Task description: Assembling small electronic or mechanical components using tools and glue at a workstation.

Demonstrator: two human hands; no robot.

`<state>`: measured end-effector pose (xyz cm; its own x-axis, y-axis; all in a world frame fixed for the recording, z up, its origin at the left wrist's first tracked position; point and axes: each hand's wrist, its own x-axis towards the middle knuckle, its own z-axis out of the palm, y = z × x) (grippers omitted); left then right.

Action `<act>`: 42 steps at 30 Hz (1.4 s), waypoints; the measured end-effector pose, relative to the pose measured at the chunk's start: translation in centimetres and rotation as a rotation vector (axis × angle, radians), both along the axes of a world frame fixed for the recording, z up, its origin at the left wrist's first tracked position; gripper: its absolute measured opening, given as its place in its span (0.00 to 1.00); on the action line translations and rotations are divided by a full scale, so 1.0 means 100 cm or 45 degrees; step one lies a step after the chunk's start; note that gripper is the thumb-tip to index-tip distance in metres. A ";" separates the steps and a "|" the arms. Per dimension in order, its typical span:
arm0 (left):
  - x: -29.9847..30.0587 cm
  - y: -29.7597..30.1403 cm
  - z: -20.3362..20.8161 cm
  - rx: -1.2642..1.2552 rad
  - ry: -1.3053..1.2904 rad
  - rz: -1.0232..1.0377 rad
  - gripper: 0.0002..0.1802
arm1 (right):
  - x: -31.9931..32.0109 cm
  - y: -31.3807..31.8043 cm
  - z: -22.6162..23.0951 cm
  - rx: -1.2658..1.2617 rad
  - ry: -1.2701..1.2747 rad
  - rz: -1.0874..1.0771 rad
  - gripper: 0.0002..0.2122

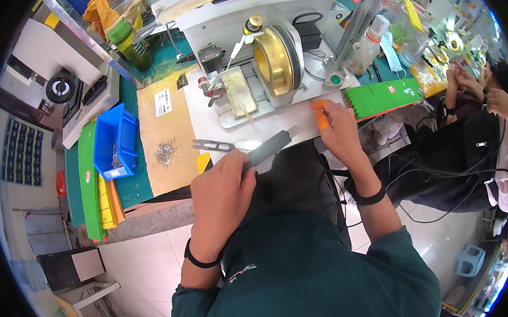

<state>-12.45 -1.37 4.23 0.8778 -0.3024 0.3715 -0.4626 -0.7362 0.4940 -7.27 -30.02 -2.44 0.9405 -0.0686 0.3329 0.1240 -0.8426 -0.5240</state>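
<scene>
My left hand is closed around a dark grey, flat bar-shaped tool with a short metal end that points away to the right. Just beyond it lie small thread snips on the white work surface. Orange covers sit on two fingers of my right hand, by the front right of a benchtop machine. Those fingertips look apart, with nothing visible between them. The machine has a brass-coloured wheel and a pale plate in a shallow tray.
Left of the machine, small metal pieces lie piled on brown cardboard, beside a blue bin. A green strip lies right of the machine, below a clear bottle. At far right, another person's hands are at work.
</scene>
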 end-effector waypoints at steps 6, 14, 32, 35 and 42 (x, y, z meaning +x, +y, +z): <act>0.024 -0.023 -0.013 0.058 0.020 -0.011 0.10 | -0.015 -0.011 0.006 0.087 -0.300 -0.151 0.10; 0.067 -0.089 -0.044 0.148 -0.052 -0.155 0.07 | -0.060 0.000 0.053 0.103 -0.496 -0.317 0.09; 0.033 -0.080 -0.018 0.070 -0.128 -0.127 0.06 | -0.061 0.017 0.016 0.256 -0.443 -0.119 0.09; 0.052 -0.114 -0.034 0.307 -0.087 -0.204 0.06 | -0.075 0.029 0.034 0.261 -0.437 -0.084 0.09; 0.076 -0.147 -0.065 0.321 -0.172 -0.127 0.06 | -0.102 0.029 0.045 0.277 -0.534 -0.021 0.10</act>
<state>-4.83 -16.08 -2.23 0.7868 -0.4822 0.3853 -0.5881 -0.7753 0.2305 -17.51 -27.17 2.03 0.7258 -0.1929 0.6603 0.3504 -0.7223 -0.5963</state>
